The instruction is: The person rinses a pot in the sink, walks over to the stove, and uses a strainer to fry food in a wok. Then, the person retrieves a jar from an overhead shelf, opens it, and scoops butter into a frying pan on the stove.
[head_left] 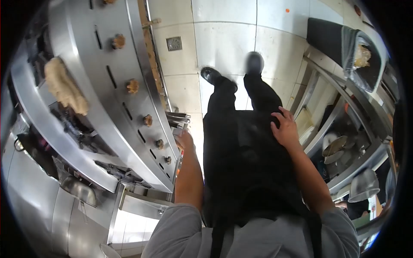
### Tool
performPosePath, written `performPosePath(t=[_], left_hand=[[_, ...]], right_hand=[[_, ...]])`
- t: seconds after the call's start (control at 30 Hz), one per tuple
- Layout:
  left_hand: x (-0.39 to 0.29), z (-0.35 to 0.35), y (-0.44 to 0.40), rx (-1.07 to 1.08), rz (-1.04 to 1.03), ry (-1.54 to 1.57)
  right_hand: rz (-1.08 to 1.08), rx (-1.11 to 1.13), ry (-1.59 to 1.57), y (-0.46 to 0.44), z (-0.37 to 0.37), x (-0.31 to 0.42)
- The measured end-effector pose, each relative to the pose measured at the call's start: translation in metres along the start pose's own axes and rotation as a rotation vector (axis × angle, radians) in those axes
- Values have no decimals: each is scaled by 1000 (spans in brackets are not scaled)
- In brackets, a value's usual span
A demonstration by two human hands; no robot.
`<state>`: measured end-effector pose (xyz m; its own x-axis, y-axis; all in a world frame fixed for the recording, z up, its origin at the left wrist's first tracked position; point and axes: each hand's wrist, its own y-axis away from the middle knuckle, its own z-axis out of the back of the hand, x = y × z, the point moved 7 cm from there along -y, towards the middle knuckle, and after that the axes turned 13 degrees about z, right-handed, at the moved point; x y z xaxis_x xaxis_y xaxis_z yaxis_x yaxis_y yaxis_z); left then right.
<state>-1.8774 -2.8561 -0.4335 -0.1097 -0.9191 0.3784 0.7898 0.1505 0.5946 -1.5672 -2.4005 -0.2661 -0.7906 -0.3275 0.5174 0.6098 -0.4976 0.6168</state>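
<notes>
The person's left hand reaches down on the left, close beside the front of a long stainless-steel stove, with its fingers partly bent toward a small group of shiny metal pieces. These pieces sit just beyond the hand, between the near half of the stove front and the black apron; their exact kind is too small to make out, and I cannot tell whether the left fingers grip them, touch them or only lie alongside. The right hand is over the right edge of the apron, its fingers loosely spread and slightly bent, with nothing visible in their hold. Along the stove front runs a row of brass-coloured knobs, and a crumpled tan cloth lies on the stove's top toward the far left. On the near left, beyond the burners, are a dark pan and, just beside it, a shiny metal pan. The person's black shoes stand farther off on a pale tiled floor, where a square drain is set to the left of them. On the far right is a dark bin with a clear liner and something yellowish inside; nearer on the right, metal shelving holds metal bowls, with a larger metal bowl nearer still.
</notes>
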Motion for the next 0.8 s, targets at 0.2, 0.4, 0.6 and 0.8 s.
performPosePath(t=[0.2,0.4,0.6,0.8], left_hand=[[-19,45,25,53,798,374],[30,2,17,108,866,553],[61,-21,34,-38,801,173],[91,1,70,-320,705,368]], right_hand=[[-4,8,131,-17,-6,6],[58,66,216,-36,-9,14],[125,92,251,-53,-11,17],[112,141,298,-63,-20,12]])
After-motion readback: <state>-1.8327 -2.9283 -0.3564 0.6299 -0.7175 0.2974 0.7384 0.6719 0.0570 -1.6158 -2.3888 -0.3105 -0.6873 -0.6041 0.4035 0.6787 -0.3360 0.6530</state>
